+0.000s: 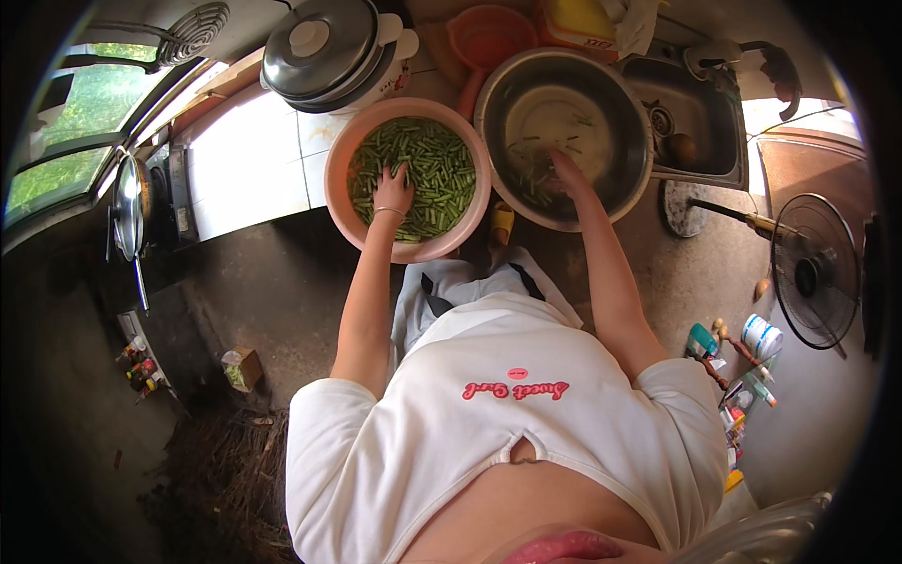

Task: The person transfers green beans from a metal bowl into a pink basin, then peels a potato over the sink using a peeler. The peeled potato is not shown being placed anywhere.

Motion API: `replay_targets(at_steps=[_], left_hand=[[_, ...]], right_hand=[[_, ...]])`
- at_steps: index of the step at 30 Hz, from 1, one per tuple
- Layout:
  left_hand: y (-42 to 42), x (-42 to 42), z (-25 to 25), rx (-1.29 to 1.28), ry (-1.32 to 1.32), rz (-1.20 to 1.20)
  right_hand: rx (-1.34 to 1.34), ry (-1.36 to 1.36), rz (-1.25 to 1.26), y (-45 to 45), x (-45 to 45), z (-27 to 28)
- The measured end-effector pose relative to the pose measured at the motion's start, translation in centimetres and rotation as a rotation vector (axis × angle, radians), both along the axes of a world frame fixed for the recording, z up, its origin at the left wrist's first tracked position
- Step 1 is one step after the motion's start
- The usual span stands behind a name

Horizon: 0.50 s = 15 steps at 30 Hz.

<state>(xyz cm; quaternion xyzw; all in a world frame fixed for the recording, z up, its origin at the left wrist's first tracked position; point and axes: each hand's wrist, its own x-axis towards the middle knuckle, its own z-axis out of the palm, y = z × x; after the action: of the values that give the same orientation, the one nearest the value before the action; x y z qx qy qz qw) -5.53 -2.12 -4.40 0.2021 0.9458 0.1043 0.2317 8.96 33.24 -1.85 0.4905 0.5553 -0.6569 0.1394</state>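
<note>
Many cut green bean pieces fill a pink plastic basin. My left hand, with a bracelet at the wrist, rests among them, fingers spread and partly hidden by the beans; whether it grips any is unclear. To the right stands a large stainless steel basin of cloudy water, touching or nearly touching the pink one. A few bean pieces float in it. My right hand is dipped into this water, its fingers partly under the surface, so what they hold cannot be seen.
Behind the basins are a lidded electric pot and a red plastic ladle. A steel sink with a round brown object adjoins the steel basin on the right. A standing fan is at the far right; a cardboard box sits on the floor.
</note>
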Motion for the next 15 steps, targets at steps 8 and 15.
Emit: replay_targets(at_steps=[8, 15], left_hand=[[-0.8, 0.2, 4.6, -0.026, -0.154, -0.012], [0.7, 1.6, 2.2, 0.248, 0.396, -0.019]], right_hand=[[-0.556, 0.329, -0.168, -3.3, -4.4, -2.1], [-0.632, 0.451, -0.291, -3.9, -5.8, -1.1]])
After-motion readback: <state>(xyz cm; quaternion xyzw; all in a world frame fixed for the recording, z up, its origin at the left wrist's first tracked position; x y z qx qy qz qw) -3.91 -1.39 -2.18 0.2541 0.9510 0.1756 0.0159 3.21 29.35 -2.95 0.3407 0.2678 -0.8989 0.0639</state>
